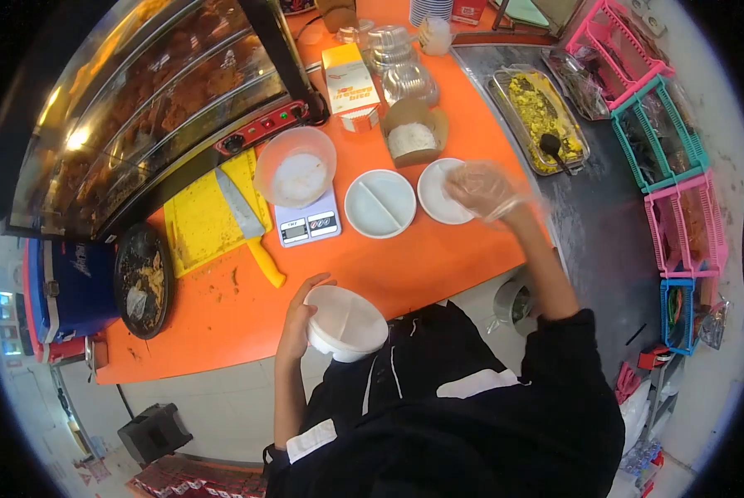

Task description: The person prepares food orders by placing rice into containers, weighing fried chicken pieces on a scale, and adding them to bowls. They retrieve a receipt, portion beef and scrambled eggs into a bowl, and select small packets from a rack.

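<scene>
My left hand (298, 322) is closed around the side of a white divided bowl (349, 319), tilted above the table's front edge. My right hand (478, 187), in a clear plastic glove, is over the right rim of a second white divided bowl (438, 199) on the table. Motion smears this hand, and its fingertips are hard to make out. Between the hands stands a third white divided bowl (380, 204). Left of it, a clear plastic tub (296, 166) with white contents sits on a digital kitchen scale (308, 226).
A yellow cutting board (202, 220) carries a yellow-handled knife (252, 228). The heated display case (139, 108) borders the left. Behind the bowls are a cardboard box (413, 137) and clear lids (405, 79). A tray of yellow food (538, 120) lies right, beside colored baskets (661, 133).
</scene>
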The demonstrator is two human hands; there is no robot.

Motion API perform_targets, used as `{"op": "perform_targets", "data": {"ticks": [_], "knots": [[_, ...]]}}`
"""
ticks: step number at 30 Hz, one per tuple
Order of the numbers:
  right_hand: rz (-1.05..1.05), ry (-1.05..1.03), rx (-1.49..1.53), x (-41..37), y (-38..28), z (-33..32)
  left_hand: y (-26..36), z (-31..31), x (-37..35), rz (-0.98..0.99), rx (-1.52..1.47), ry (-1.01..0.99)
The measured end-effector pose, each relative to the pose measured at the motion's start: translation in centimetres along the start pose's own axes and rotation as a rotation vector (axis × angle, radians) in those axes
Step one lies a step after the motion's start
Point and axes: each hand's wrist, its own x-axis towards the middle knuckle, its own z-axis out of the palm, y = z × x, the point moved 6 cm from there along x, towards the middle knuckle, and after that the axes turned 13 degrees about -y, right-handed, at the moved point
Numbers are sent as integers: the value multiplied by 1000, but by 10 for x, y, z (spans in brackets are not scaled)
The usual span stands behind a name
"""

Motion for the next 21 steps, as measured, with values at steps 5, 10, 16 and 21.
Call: {"op": "perform_targets", "data": {"ticks": [5,10,16,21], "knots": [[455,47,-32,-5,-23,-8,20,25,45,152,-49,10],[430,328,605,-33,-2,-42,60,63,100,453,-100,53],[542,13,1952,-27,56,2,101,107,162,599,81,98],[1046,665,1909,-9,212,62,97,82,163,639,345,429]]}}
